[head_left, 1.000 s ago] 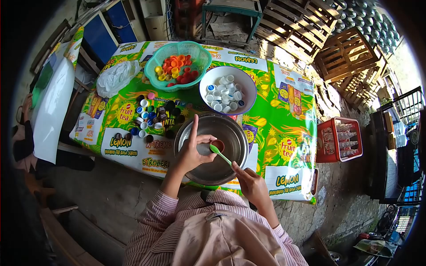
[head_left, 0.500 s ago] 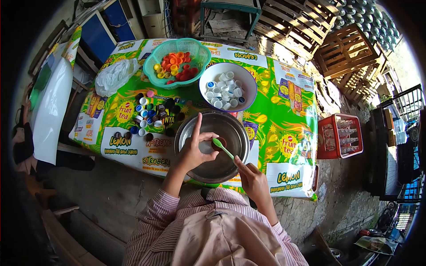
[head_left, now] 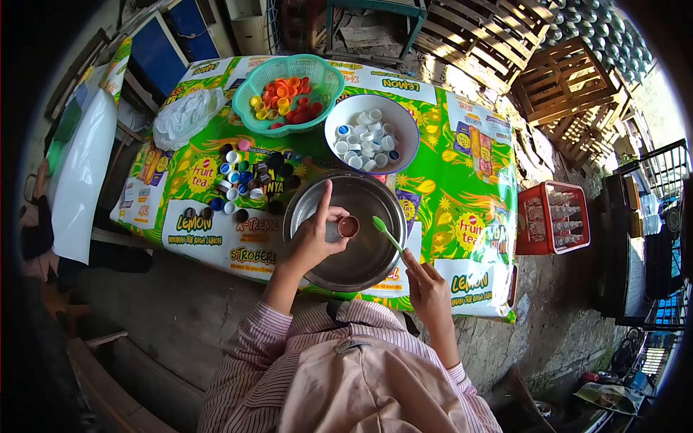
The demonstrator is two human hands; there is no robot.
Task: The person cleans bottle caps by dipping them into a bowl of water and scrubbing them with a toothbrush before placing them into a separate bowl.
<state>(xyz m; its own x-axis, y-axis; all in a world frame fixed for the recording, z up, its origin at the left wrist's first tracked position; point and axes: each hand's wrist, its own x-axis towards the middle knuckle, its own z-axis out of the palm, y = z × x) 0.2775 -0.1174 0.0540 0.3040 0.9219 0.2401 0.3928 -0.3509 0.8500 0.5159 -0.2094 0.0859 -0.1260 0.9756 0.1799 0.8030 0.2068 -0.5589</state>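
Observation:
My left hand (head_left: 315, 234) pinches a brown bottle cap (head_left: 348, 226) between thumb and fingers, its hollow side showing, while the index finger points up. In my right hand (head_left: 426, 286) is a green toothbrush (head_left: 390, 236), its bristle end pointing up and left, a little apart from the cap. Both are above a metal basin (head_left: 375, 270) at the table's near edge. Loose bottle caps (head_left: 242, 180) in blue, white, black and brown lie on the cover left of the basin.
A teal plastic basket (head_left: 249, 119) holds red, orange and yellow caps. White caps fill part of a white bowl (head_left: 404, 133). A crumpled plastic bag (head_left: 188, 119) lies at the left on the printed table cover (head_left: 462, 206). A red crate (head_left: 533, 222) stands on the floor right.
The toothbrush has moved right, away from the cap, along with my right hand. The cap in my left hand now shows its open side more plainly.

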